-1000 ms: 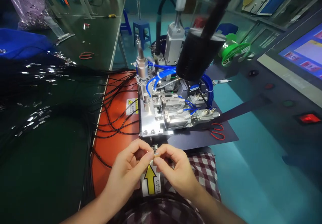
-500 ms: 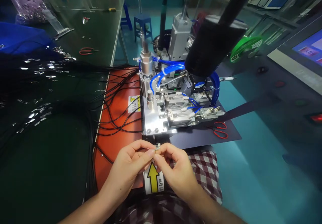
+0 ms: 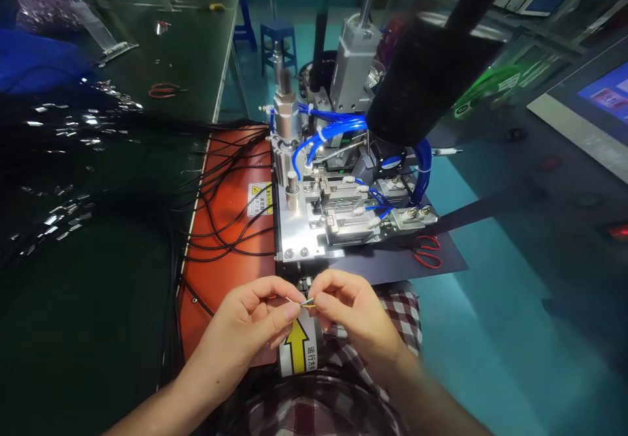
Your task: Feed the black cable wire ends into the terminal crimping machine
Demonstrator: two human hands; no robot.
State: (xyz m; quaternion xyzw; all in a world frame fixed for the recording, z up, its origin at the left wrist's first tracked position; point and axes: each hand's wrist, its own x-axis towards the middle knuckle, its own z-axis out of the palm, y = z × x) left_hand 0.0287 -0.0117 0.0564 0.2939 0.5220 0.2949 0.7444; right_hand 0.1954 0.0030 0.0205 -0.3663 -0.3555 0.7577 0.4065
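Thin coloured wires [image 3: 307, 302], one yellowish and one bluish, stretch between my fingertips in front of the machine. My left hand [image 3: 258, 318] pinches them from the left, thumb against forefinger. From the right, my right hand [image 3: 350, 308] pinches the other end in the same way. Just beyond the fingertips sits a small metal part [image 3: 305, 284] at the machine's front edge. Below the hands a white label with a yellow arrow [image 3: 297, 348] shows. The fingers hide most of the wires' length.
Metal machine [image 3: 304, 227] with blue air tubes [image 3: 338, 125] stands ahead. Black cables [image 3: 220, 246] cross the orange-red surface [image 3: 216, 194] at left. Red-handled scissors [image 3: 428, 251] lie right; red-handled pliers [image 3: 164, 90] rest on the dark table. A black cylinder [image 3: 422, 83] hangs above.
My right hand's fingertips have drawn slightly apart from the left ones, so more of the coloured wires shows between them. The view has shifted a little.
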